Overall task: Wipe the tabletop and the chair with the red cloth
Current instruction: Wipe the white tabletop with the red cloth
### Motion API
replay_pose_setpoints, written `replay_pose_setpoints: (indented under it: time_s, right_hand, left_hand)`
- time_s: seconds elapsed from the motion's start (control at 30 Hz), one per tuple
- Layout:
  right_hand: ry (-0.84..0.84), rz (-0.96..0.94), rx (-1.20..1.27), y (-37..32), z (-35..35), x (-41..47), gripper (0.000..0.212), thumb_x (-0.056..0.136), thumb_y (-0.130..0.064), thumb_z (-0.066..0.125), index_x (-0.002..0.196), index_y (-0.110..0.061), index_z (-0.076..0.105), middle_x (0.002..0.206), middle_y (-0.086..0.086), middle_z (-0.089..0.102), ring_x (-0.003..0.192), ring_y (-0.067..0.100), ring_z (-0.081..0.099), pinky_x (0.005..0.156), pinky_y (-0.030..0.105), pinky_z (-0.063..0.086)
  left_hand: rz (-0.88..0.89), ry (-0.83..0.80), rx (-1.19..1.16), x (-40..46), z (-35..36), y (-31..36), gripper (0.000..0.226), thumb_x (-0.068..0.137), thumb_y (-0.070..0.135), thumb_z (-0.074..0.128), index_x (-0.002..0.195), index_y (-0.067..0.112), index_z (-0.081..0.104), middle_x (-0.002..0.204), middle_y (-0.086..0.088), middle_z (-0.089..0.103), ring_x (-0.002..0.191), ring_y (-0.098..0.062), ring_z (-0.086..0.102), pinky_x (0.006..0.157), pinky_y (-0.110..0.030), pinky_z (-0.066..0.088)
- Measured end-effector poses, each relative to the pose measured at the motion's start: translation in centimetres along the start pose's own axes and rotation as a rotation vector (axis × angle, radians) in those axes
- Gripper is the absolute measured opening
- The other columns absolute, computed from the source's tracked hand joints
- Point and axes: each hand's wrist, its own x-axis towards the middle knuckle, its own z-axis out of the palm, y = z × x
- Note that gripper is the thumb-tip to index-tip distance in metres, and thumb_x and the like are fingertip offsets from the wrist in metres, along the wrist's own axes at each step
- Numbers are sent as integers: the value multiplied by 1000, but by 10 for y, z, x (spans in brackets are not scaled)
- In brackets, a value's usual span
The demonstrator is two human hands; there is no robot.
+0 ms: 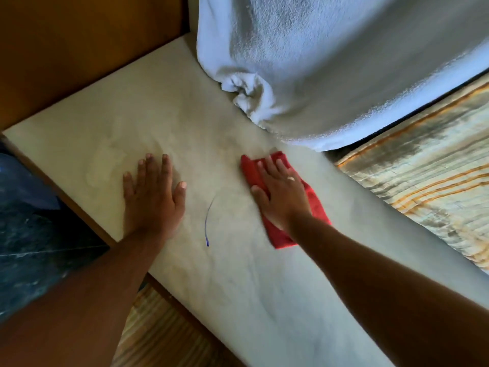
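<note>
The step in hand is, as I judge it, the wiping of the tabletop: the red folded cloth [312, 205] lies flat on the pale, cream-coloured stone-like bench [111, 133], under the right hand [281, 193], close to the far edge where a white terry towel [330, 62] hangs down and touches the surface. No chair can be recognised with certainty in this view, so that part of the task looks not yet begun.

The right hand lies palm down on the cloth with straight fingers [264, 169], slightly spread, the thumb out to the side. It presses the cloth and does not pinch it. The forearm comes in from the lower right. The cloth and the hand are a little blurred, which suggests a stroke is going on.

The left hand [152, 192] rests flat on the bare bench, well apart from the cloth, with straight, slightly spread fingers and the thumb pointing toward the right hand. It holds nothing and seems to support the body.

Between the two hands there is a thin curved blue mark [209, 223] on the surface. The next move probably calls for drawing the cloth toward this mark and rubbing over it with firm pressure, keeping the palm flat so that the cloth does not bunch up.
</note>
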Motion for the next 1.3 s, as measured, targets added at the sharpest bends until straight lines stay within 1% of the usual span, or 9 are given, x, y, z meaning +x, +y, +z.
replay_pose_setpoints:
  time_s: [0.17, 0.3, 0.37, 0.53, 0.73, 0.93, 1.03, 1.13, 1.3]
  right_hand:
    - [-139, -443, 168, 8, -6, -59, 54, 95, -42, 48, 141, -14, 49, 147, 5, 48, 140, 23, 36, 115, 39, 29]
    - [-24, 90, 171, 75, -32, 5, 58, 95, -38, 55, 148, -22, 38, 156, 6, 31, 142, 24, 32, 114, 40, 29]
    - [32, 145, 133, 55, -24, 11, 56, 95, -40, 55, 145, -20, 42, 153, 8, 38, 140, 27, 36, 112, 41, 30]
    - [-148, -444, 295, 27, -15, -14, 47, 87, -31, 67, 129, -10, 61, 136, 5, 59, 133, 20, 46, 113, 32, 31]
    - [133, 163, 183, 61, -22, 32, 49, 93, -37, 59, 139, -21, 52, 142, 5, 53, 129, 28, 49, 103, 37, 39]
    - [-106, -528, 376, 46, -15, -66, 42, 87, -32, 68, 128, -20, 62, 134, -5, 60, 135, 13, 44, 111, 28, 34]
    - [-74, -128, 353, 121, -42, -52, 51, 86, -26, 69, 134, -38, 55, 144, -7, 50, 138, 9, 40, 112, 31, 32]
    - [89, 160, 299, 142, -41, -15, 54, 86, -39, 66, 137, -30, 53, 146, 2, 49, 137, 13, 39, 111, 28, 27]
    - [124, -52, 277, 28, -26, 11, 51, 92, -31, 58, 139, -46, 46, 149, -10, 43, 138, 9, 35, 115, 27, 25]
  left_hand:
    - [5, 12, -5, -2, -4, 1, 68, 98, 45, 20, 157, 12, 14, 162, -20, 17, 150, -35, 15, 121, -53, 6]
    - [-1, 15, -6, 0, 0, -1, 64, 102, 42, 28, 157, 13, 13, 162, -20, 17, 150, -35, 15, 121, -54, 7]
    - [-8, 8, -15, 1, 0, -1, 64, 102, 41, 31, 157, 13, 14, 162, -20, 17, 150, -35, 15, 121, -54, 7]
    - [11, 16, -10, -1, -1, -1, 67, 98, 45, 20, 157, 13, 16, 161, -20, 19, 149, -35, 18, 121, -53, 9]
    - [-9, 10, -21, 1, 1, -1, 68, 98, 47, 18, 157, 15, 15, 162, -19, 19, 150, -34, 17, 121, -51, 10]
    - [3, -11, -14, -1, -5, 0, 67, 98, 46, 18, 157, 15, 13, 162, -19, 18, 150, -34, 17, 122, -51, 11]
    - [4, -6, -11, 1, 0, -2, 62, 102, 44, 17, 157, 17, 11, 162, -19, 17, 150, -33, 15, 122, -51, 10]
    - [4, -6, 10, 1, 4, -4, 64, 101, 47, 17, 157, 17, 12, 162, -19, 18, 151, -33, 14, 122, -51, 8]
    - [-3, -34, 30, 1, 4, -4, 63, 101, 46, 18, 157, 17, 13, 162, -18, 17, 151, -32, 13, 122, -50, 7]
